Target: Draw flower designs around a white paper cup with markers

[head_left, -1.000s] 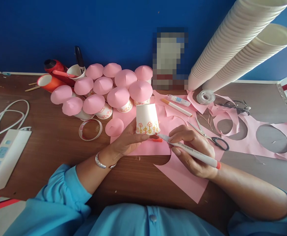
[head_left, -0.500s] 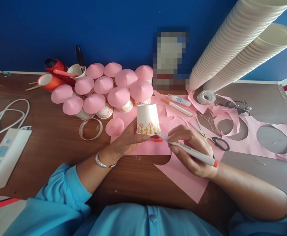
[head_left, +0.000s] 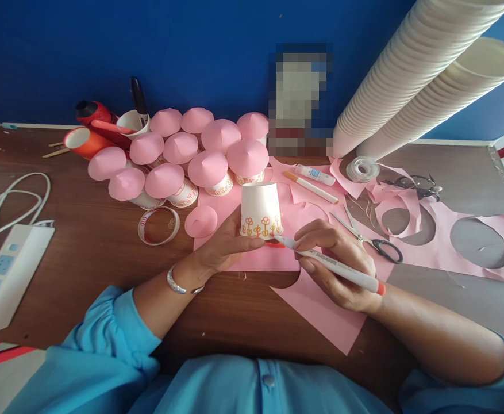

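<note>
Upside down in my left hand [head_left: 223,244] is a white paper cup [head_left: 260,201], its lower band drawn with orange-red flowers and yellow-green stems. The thumb lies along the cup's rim. My right hand [head_left: 335,261] grips a white marker [head_left: 342,270] with a red end, its tip touching or very near the rim at the lower right. Just below the cup a small red-orange piece [head_left: 275,244], perhaps a pen cap, is partly hidden. Behind the cup stand several cups with pink paper cones [head_left: 247,158] on top. A loose pink cone [head_left: 201,222] lies left of my left hand.
Pink paper sheets [head_left: 329,316] with cut-outs spread beneath and to the right. Scissors [head_left: 385,250], an orange-tipped marker [head_left: 312,187], a glue bottle [head_left: 315,174] and tape [head_left: 362,169] lie there. Tall cup stacks [head_left: 407,75] lean at the back right. A power strip [head_left: 14,276] lies left.
The marker tip has shifted very slightly along the cup's rim. Both hands keep their hold, and the cup is nearly in the same place.
</note>
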Demonstrator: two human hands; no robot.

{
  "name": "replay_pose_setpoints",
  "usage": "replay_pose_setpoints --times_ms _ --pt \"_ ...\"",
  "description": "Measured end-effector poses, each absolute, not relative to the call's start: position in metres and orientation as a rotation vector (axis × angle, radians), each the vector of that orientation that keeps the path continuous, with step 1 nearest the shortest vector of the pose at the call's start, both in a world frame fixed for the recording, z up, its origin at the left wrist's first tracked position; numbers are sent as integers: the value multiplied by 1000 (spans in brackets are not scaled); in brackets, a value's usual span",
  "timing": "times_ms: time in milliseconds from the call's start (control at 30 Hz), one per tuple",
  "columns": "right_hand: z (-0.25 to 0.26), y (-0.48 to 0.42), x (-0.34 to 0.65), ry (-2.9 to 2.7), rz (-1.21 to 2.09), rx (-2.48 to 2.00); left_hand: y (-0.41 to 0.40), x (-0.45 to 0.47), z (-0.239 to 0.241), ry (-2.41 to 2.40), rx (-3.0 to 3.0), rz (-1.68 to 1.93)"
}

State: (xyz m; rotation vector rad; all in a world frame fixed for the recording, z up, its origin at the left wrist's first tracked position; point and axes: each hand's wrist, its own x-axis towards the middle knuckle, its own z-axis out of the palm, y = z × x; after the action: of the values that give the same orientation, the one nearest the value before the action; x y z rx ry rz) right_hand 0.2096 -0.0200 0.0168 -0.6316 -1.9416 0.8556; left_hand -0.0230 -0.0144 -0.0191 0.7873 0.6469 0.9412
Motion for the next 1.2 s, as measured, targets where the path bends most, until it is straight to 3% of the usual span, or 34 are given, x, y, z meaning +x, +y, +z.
replay_pose_setpoints --times_ms 1200 --pt "16 -21 210 -1929 815 -703 -15 -22 -20 613 758 947"
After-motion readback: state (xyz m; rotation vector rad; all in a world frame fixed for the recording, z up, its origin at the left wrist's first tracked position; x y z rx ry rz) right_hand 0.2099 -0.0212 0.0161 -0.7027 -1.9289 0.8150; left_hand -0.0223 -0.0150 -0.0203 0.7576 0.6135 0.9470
